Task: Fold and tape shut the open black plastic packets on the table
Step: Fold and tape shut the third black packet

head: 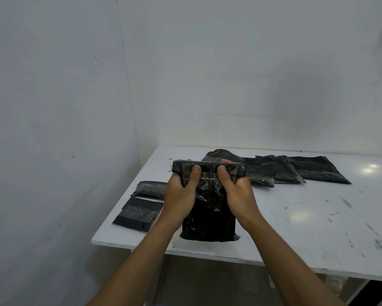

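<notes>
Hands [181,193] [236,191] gripping one packet [208,219]; two folded [139,214]

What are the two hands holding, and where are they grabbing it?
Both the left hand and right hand hold one black plastic packet by its folded top edge, thumbs pressing the front.

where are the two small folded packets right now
In the head view, the folded packets lie at the table's left edge, just left of the left hand.

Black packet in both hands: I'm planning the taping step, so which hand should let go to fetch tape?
Hard to say: no tape roll is visible. The left hand and right hand grip the folded top of the packet alike.
</notes>
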